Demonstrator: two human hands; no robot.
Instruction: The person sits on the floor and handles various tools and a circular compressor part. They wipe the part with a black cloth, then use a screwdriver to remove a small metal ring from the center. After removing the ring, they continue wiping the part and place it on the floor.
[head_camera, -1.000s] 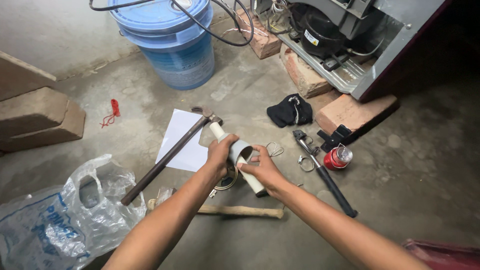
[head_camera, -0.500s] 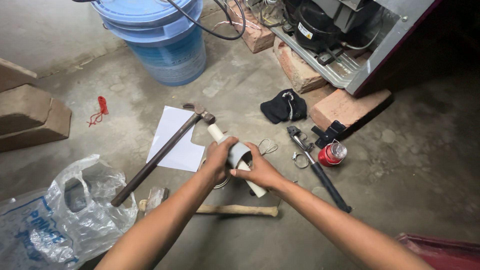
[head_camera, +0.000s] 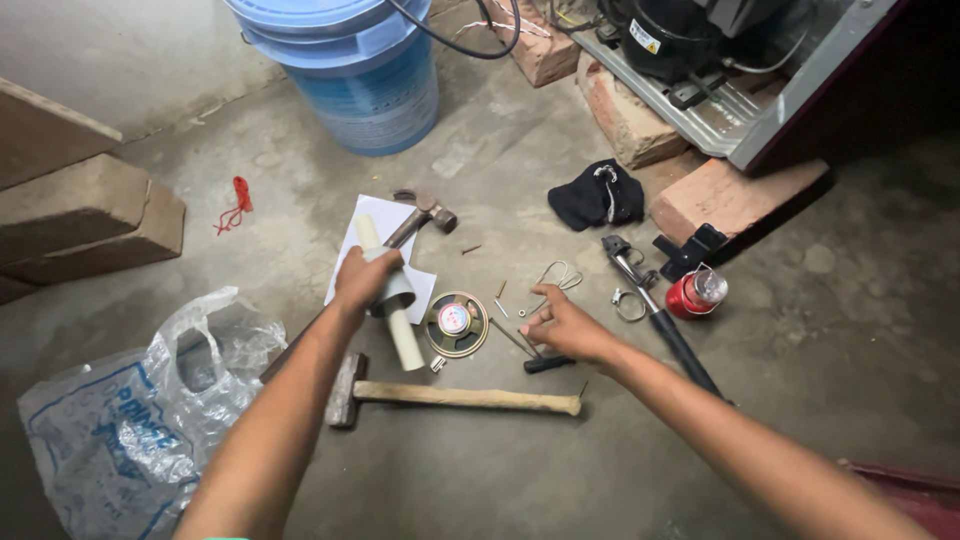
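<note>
The pipe (head_camera: 385, 300) sits gripped in the left hand (head_camera: 365, 278) over white paper (head_camera: 375, 225), a grey sleeve already round its middle. Right of the pipe, the right hand (head_camera: 560, 325), fingers spread and empty, reaches toward a screwdriver (head_camera: 535, 355); a hammer (head_camera: 450, 396) lies below, unused.

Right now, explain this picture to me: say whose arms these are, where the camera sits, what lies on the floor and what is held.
The view comes from a camera worn on a person's head, looking down at that person's own two bare arms above a grey concrete floor. The left hand grips a cream plastic pipe with a grey metal sleeve. The right hand is open, fingers spread over a thin black-handled screwdriver. Between them lies a small round loudspeaker. Nearer the person lies a wooden-handled sledgehammer. Also around: a blue plastic bucket, a clear plastic bag and a small red canister.
</note>
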